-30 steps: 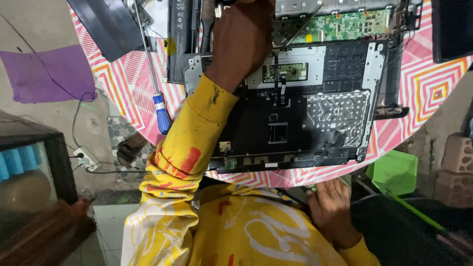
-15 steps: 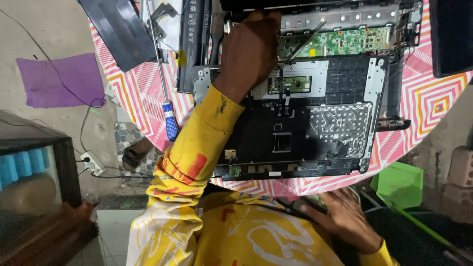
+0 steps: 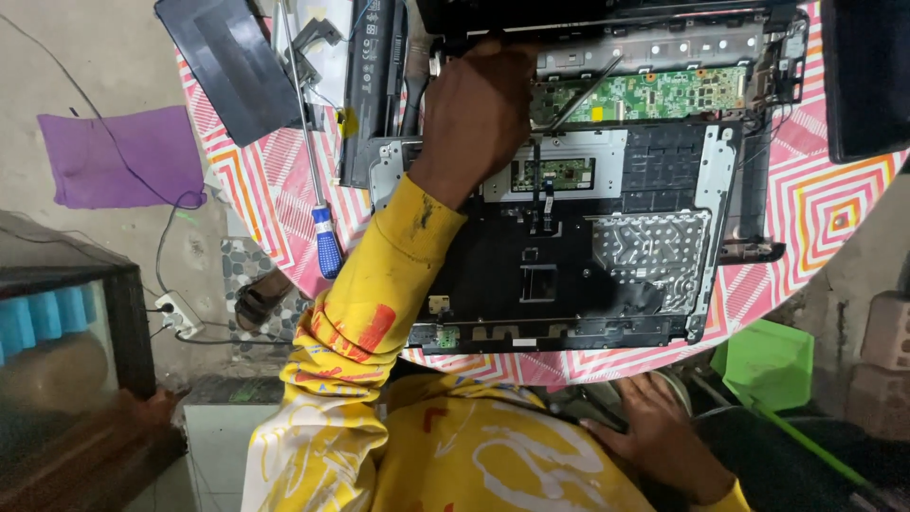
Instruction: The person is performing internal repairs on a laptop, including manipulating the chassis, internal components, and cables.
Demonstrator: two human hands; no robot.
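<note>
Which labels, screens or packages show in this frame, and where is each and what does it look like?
Label on the long black battery pack: upper left of the table, beside the opened laptop; pale rectangle with fine dark print.
Small yellow sticker: at that pack's lower end, roughly square.
Dark panel: top right corner, flat, black, unlit; whether it is a screen is unclear.
No packages visible.

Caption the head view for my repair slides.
Left hand holds a thin tool over an opened laptop; right hand rests by the lap.
</note>
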